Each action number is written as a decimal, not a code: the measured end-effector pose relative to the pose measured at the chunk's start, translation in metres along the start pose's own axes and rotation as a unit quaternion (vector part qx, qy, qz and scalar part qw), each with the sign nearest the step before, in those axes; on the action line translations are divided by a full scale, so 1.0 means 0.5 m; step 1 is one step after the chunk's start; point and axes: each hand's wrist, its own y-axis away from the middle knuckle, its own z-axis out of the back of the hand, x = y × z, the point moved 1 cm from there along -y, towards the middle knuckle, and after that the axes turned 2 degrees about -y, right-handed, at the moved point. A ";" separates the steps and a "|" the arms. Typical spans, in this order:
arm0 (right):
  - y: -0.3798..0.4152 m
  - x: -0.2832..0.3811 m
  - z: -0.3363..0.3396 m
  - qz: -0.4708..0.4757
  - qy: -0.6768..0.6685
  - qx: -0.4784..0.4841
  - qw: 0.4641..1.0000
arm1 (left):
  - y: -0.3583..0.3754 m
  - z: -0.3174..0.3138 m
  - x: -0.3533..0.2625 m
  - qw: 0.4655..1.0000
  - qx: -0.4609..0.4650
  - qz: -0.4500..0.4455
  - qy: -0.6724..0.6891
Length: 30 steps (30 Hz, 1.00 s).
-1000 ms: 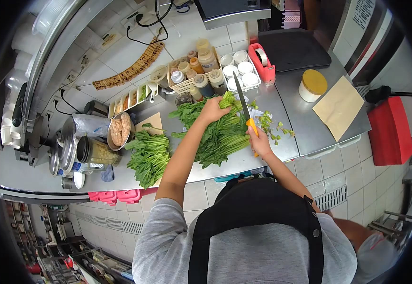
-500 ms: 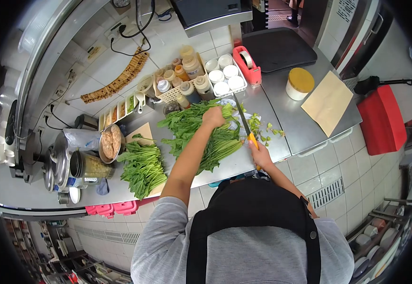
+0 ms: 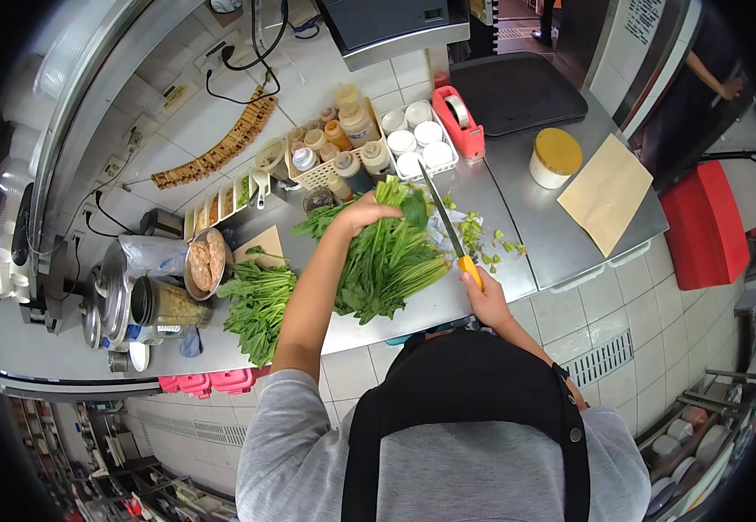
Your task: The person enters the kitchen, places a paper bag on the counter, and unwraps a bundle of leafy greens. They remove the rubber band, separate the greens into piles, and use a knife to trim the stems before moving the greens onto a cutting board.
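My left hand [image 3: 367,213] is wrapped round some leafy greens [image 3: 391,265], lifting part of the bunch above the steel counter [image 3: 343,335]. In my right hand [image 3: 486,300] is the yellow handle of a long knife [image 3: 449,224]; its blade points away toward the white-lidded jars. Cut stem scraps [image 3: 473,233] lie beside the blade on a pale sheet and the steel. A second pile of greens [image 3: 260,309] rests farther left, its leaves and stems bundled together.
Behind the greens stand a basket of sauce bottles [image 3: 317,174], white-lidded jars [image 3: 428,132] and a red tape dispenser [image 3: 460,126]. A yellow-lidded tub [image 3: 555,157] and brown paper [image 3: 606,193] are at right. Another person's hand [image 3: 731,88] shows at upper right.
My left hand has moved left with greens gripped in it, and the leaves have lifted and shifted. The knife has tilted slightly. Another person's arm has appeared at upper right.
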 end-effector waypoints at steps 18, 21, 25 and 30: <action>0.006 0.033 0.015 0.064 0.063 -0.006 0.996 | -0.010 -0.038 0.010 0.998 -0.016 0.041 0.054; -0.025 -0.001 0.002 0.068 0.068 -0.015 0.995 | -0.020 -0.055 0.019 0.999 0.013 -0.006 0.028; -0.125 -0.027 -0.023 0.021 0.028 -0.043 0.998 | -0.012 -0.075 0.005 0.995 0.079 -0.050 0.032; -0.147 0.096 -0.052 -0.106 -0.285 0.049 0.951 | 0.021 -0.049 -0.031 0.995 0.060 -0.051 0.053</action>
